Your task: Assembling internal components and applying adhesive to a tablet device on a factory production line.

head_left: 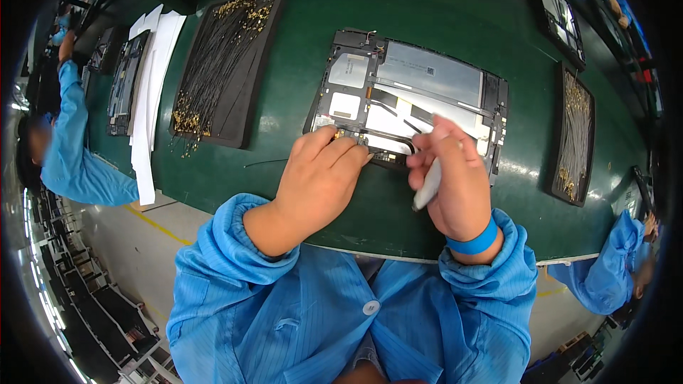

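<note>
An opened tablet (434, 71) lies on the green table in front of me, its silver battery plates, black strips and small circuit parts showing. My left hand (313, 181) is closed at its near left edge, fingertips pressed down by the small parts. From under that hand a thin black cable (265, 163) sticks out to the left; its other end is hidden by my fingers. Over the near right part of the tablet, my right hand (455, 178) grips a slim tool with a pale handle (428, 186). The tool's tip and exact kind cannot be made out.
A black tray of thin black cables with gold ends (226, 67) stands to the left, beside white paper sheets (160, 64) and another device (128, 85). At right are a second cable tray (573, 139) and another opened tablet (558, 18). Blue-sleeved co-workers sit at both sides.
</note>
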A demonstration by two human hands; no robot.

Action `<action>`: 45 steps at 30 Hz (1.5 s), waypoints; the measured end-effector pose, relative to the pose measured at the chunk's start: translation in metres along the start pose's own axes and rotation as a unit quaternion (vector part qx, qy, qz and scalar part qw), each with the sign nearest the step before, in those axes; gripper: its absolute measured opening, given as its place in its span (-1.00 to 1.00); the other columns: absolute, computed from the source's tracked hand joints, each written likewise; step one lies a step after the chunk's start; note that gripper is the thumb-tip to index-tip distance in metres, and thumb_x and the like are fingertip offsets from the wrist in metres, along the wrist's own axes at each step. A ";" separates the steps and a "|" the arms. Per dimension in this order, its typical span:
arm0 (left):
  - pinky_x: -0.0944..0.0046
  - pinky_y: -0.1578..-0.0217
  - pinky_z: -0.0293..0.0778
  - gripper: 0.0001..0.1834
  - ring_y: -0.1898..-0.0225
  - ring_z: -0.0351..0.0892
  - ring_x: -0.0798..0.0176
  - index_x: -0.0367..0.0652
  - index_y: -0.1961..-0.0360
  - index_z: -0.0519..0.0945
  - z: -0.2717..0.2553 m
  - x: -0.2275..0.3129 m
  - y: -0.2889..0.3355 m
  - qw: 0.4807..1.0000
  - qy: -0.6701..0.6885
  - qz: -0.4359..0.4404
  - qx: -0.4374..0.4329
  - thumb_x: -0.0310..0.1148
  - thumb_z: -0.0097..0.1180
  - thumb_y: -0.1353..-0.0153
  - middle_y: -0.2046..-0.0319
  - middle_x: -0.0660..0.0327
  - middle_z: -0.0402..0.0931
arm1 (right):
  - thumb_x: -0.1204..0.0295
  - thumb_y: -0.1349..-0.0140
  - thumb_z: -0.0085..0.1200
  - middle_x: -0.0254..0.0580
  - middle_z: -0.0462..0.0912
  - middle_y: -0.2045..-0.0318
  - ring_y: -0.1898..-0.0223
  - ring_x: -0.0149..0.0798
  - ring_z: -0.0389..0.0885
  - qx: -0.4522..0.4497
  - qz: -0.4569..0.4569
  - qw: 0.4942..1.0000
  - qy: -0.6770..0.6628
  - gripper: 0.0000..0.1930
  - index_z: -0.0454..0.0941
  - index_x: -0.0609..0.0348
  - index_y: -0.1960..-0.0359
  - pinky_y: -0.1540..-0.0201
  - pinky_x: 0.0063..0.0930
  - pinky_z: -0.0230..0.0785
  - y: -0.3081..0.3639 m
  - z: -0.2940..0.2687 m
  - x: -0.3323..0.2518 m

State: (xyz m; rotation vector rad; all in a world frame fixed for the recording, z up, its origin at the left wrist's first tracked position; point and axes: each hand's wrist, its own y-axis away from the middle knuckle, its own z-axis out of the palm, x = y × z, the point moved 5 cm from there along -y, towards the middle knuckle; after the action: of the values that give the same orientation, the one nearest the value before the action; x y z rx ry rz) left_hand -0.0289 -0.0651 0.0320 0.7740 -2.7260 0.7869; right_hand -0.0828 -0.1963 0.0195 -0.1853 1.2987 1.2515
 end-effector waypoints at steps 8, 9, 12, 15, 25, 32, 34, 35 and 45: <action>0.21 0.23 0.26 -0.79 0.23 0.35 0.13 -0.17 0.43 0.49 0.002 -0.005 0.003 0.998 0.035 -0.035 -0.044 -0.52 0.11 0.21 0.39 0.21 0.44 | 0.20 -0.21 -0.34 -0.05 0.48 0.32 0.36 -0.39 0.39 0.011 -0.307 0.941 0.142 -0.63 0.18 0.27 0.13 0.23 -0.53 0.24 -0.002 0.001 -0.002; 0.21 0.23 0.26 -0.79 0.23 0.35 0.13 -0.17 0.43 0.49 0.001 -0.005 0.003 0.998 0.034 -0.035 -0.044 -0.52 0.11 0.21 0.39 0.21 0.44 | 0.20 -0.21 -0.34 -0.05 0.48 0.32 0.36 -0.39 0.39 0.010 -0.307 0.941 0.143 -0.63 0.18 0.27 0.13 0.23 -0.53 0.24 -0.003 0.000 0.001; 0.21 0.22 0.26 -0.80 0.23 0.35 0.13 -0.17 0.43 0.49 0.001 -0.005 0.002 0.998 0.038 -0.031 -0.045 -0.51 0.10 0.20 0.40 0.21 0.44 | 0.23 -0.21 -0.33 -0.03 0.48 0.32 0.36 -0.38 0.41 -0.012 -0.361 0.918 0.162 -0.67 0.17 0.25 0.14 0.25 -0.52 0.25 -0.003 0.002 0.005; 0.22 0.21 0.26 -0.81 0.23 0.35 0.13 -0.17 0.43 0.49 0.000 -0.006 0.001 0.997 0.030 -0.034 -0.060 -0.50 0.09 0.18 0.39 0.21 0.44 | 0.26 -0.20 -0.31 -0.03 0.48 0.33 0.36 -0.35 0.43 -0.020 -0.390 0.901 0.187 -0.69 0.17 0.24 0.16 0.28 -0.52 0.27 -0.004 0.004 0.006; 0.20 0.18 0.25 -0.82 0.21 0.34 0.13 -0.17 0.43 0.49 0.000 -0.008 0.000 0.996 0.044 -0.039 -0.072 -0.50 0.07 0.17 0.38 0.22 0.43 | 0.32 -0.17 -0.23 -0.06 0.51 0.39 0.43 -0.30 0.47 -0.042 -0.430 0.871 0.232 -0.75 0.22 0.24 0.21 0.35 -0.51 0.31 -0.002 0.011 0.006; 0.25 0.18 0.23 -0.82 0.20 0.34 0.13 -0.20 0.43 0.49 -0.002 -0.007 0.002 0.997 0.007 -0.028 -0.068 -0.48 0.05 0.17 0.38 0.21 0.43 | 0.39 -0.02 -0.07 -0.04 0.46 0.61 0.53 0.01 0.40 -0.127 -0.439 0.782 0.424 -0.85 0.43 0.24 0.52 0.48 -0.24 0.25 0.005 0.050 -0.018; 0.26 0.20 0.26 -0.83 0.22 0.35 0.14 -0.21 0.41 0.49 -0.009 0.000 0.004 0.997 -0.003 -0.041 -0.072 -0.44 0.04 0.10 0.37 0.20 0.43 | 0.38 -0.02 -0.08 -0.05 0.47 0.59 0.52 0.00 0.41 -0.138 -0.426 0.778 0.441 -0.83 0.43 0.24 0.50 0.47 -0.27 0.26 0.003 0.046 -0.015; 0.27 0.23 0.29 -0.84 0.24 0.37 0.15 -0.22 0.40 0.49 -0.014 0.003 0.006 0.995 -0.013 -0.056 -0.078 -0.40 0.03 0.04 0.37 0.20 0.43 | 0.37 -0.04 -0.09 -0.05 0.47 0.60 0.54 -0.03 0.42 -0.130 -0.416 0.787 0.436 -0.82 0.42 0.24 0.50 0.48 -0.28 0.27 0.001 0.043 -0.014; 0.38 0.49 0.41 -0.78 0.54 0.42 0.35 -0.19 0.37 0.37 0.022 -0.039 0.056 0.444 0.635 -0.616 0.140 -0.25 -0.08 -0.10 0.53 0.24 0.41 | 0.11 -0.18 -0.34 -0.07 0.45 0.49 0.61 -0.39 0.42 0.011 -0.195 0.975 0.101 -0.52 0.12 0.37 0.13 0.61 -0.60 0.30 -0.021 0.006 -0.012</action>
State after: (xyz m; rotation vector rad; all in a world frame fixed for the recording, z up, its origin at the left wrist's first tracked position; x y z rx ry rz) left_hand -0.0270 -0.0199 -0.0240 1.1536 -0.3216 0.7672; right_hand -0.0607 -0.2067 0.0203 -0.5370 1.3683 0.8973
